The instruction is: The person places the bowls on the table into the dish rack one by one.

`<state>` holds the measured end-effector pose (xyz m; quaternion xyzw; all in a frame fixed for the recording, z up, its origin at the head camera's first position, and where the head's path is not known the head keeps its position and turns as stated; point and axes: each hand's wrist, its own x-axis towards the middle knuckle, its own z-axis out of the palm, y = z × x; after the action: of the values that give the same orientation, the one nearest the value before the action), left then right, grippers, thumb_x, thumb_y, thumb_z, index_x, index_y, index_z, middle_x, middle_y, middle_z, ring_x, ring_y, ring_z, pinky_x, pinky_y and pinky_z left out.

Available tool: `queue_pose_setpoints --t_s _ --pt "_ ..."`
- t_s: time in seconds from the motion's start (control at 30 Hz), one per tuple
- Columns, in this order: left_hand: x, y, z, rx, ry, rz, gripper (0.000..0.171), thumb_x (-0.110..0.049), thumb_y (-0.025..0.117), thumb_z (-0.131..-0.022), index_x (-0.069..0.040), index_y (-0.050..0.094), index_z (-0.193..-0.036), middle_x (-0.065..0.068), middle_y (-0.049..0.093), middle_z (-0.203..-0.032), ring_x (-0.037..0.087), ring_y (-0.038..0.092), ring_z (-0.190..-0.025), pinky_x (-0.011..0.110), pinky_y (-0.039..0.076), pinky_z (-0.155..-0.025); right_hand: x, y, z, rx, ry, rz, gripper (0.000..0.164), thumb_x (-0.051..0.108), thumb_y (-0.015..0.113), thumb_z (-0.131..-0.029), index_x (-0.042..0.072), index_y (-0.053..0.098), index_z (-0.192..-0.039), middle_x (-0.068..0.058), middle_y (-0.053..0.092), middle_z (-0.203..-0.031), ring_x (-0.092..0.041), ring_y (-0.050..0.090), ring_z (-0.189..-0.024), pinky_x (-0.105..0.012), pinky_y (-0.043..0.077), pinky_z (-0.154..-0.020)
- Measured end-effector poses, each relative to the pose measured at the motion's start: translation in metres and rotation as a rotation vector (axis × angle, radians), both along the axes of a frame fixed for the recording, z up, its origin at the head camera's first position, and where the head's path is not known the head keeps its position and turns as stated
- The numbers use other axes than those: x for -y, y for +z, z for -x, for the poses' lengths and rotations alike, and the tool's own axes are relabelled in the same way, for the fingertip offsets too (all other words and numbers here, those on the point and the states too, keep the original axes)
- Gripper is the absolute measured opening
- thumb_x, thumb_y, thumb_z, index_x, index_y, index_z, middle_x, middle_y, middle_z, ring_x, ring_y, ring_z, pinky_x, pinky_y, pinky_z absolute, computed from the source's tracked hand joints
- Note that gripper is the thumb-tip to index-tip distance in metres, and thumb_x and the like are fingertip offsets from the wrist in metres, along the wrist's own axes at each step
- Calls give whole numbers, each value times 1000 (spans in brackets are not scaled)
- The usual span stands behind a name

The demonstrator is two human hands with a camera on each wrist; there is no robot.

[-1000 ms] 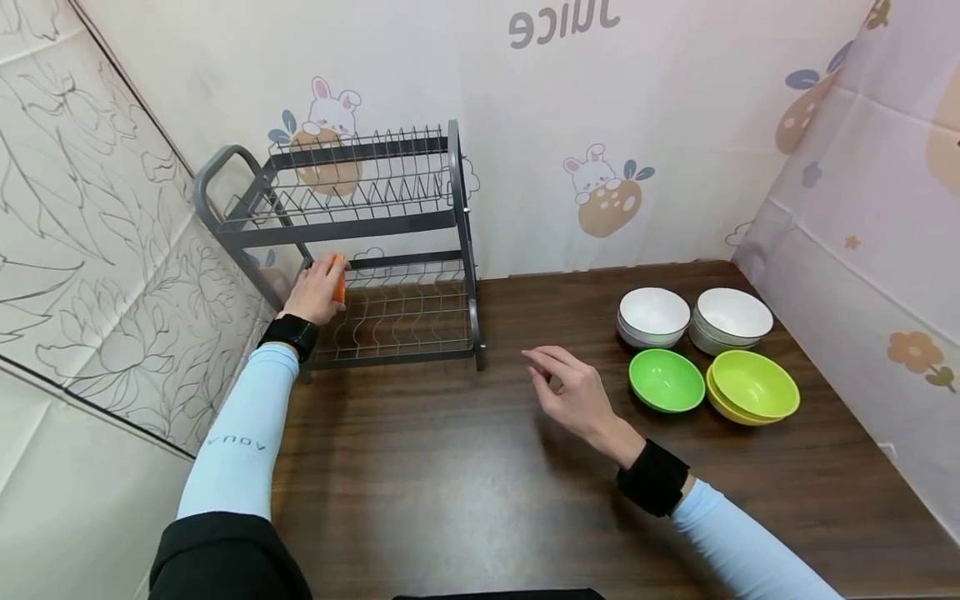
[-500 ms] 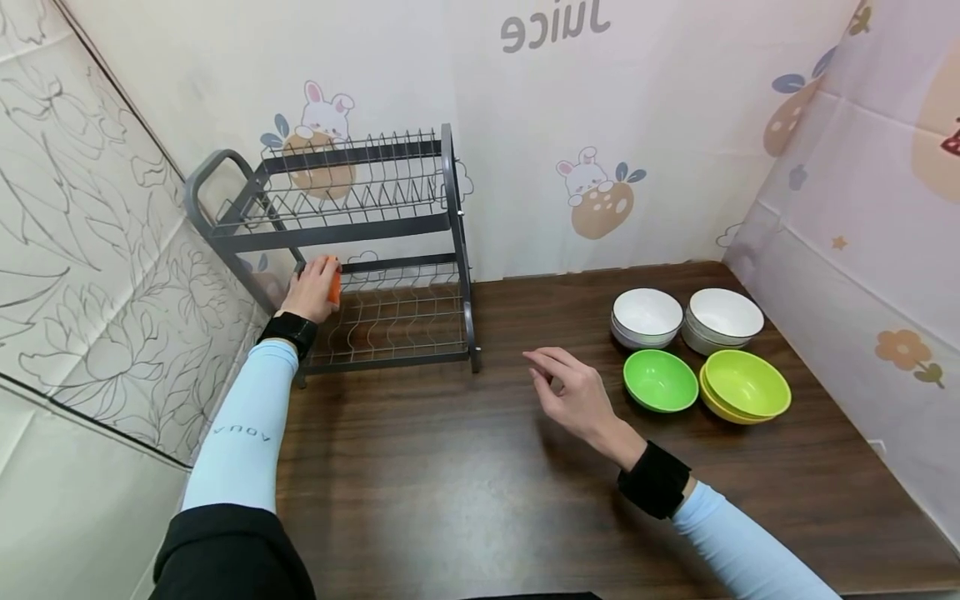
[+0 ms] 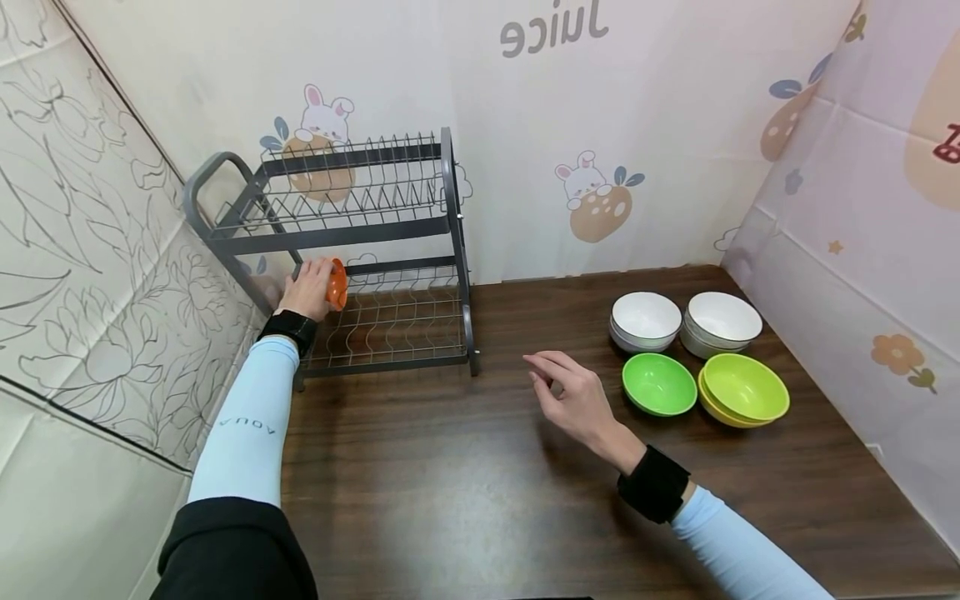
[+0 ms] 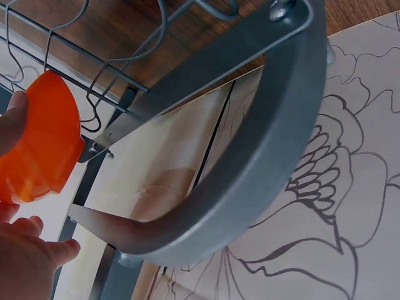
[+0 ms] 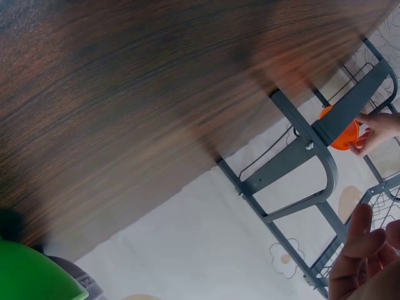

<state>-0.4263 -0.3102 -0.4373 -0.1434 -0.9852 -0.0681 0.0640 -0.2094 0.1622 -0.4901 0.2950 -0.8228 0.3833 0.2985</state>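
Observation:
My left hand (image 3: 307, 289) grips an orange bowl (image 3: 337, 285) at the left end of the lower tier of a grey two-tier dish rack (image 3: 330, 236). In the left wrist view the orange bowl (image 4: 47, 134) stands on edge against the wires, with the thumb on one face and the other fingers near its lower rim. Whether it bears on the rack is unclear. My right hand (image 3: 577, 400) holds nothing and hovers over the table, its fingers loosely bent. Nearest to it is a green bowl (image 3: 659, 384).
Behind the green bowl are white bowls (image 3: 646, 317) in a stack, with a second white stack (image 3: 723, 321) to their right. Yellow-green bowls (image 3: 745, 387) stand in front of that one. The dark wooden table (image 3: 435, 467) meets printed wall sheets at the back and sides.
The orange bowl has turned in my left hand, so more of its round side shows from above. My right hand stays about where it was. The head view has shifted slightly.

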Motion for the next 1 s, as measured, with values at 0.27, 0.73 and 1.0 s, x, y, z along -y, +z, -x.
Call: queue_pose_setpoints --t_s 0.27,0.73,1.0 --pt "1 -1 3 20 26 9 71 1 81 -88 5 40 -145 32 36 -155 53 25 -148 82 21 -110 1 0 -1 -4 7 2 32 -3 73 -92 5 76 -123 -8 72 -115 -10 62 -73 -32 50 -51" --pt "6 1 -6 42 83 -7 74 -3 82 -88 6 37 -147 33 37 -155 56 23 -148 83 17 -111 1 -2 -2 0 5 7 32 -4 73 -91 4 76 -123 -8 72 -114 -10 62 -73 -22 49 -55" --pt "5 1 -5 48 116 10 79 -9 83 -89 7 34 -149 34 37 -153 54 23 -148 83 18 -110 -1 -2 -3 5 4 5 34 -5 74 -92 5 76 -124 -7 72 -115 -10 61 -75 -22 49 -56"
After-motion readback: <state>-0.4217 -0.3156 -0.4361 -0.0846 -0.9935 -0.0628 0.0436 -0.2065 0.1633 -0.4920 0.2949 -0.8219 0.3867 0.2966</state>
